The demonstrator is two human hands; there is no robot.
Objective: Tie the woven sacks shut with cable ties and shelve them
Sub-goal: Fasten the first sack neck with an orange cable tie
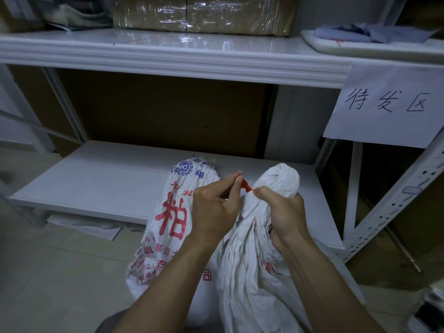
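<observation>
Two woven white sacks stood below the hands. The printed sack (168, 222) lay left of the left hand (213, 210), which pinched one red cable tie (245, 183) by its thin tail. The right hand (281, 212) clenched the pleated, gathered neck of the plain sack (283, 179).
</observation>
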